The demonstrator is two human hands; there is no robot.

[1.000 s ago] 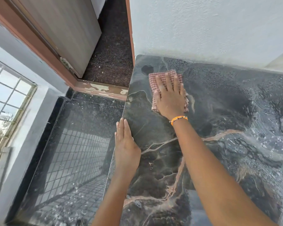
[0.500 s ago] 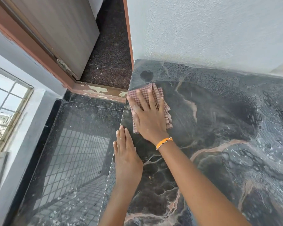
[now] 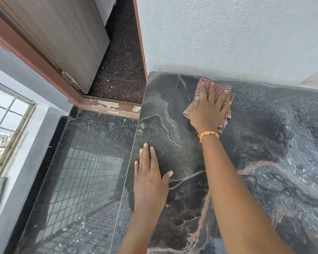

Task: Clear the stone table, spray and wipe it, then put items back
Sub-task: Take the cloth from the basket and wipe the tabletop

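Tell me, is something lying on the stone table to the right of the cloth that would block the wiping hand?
Nothing visible does. The right hand presses the cloth flat at the back of the table, against the wall. The stone to its right shows only wet streaks. The left hand rests flat near the left edge, out of that path.

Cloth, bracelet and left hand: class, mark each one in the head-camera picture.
cloth [image 3: 221, 89]: head view, checked fabric above the fingers.
bracelet [image 3: 208, 134]: head view, orange band across the right wrist.
left hand [image 3: 150, 182]: head view, back of the hand, flat on the stone.
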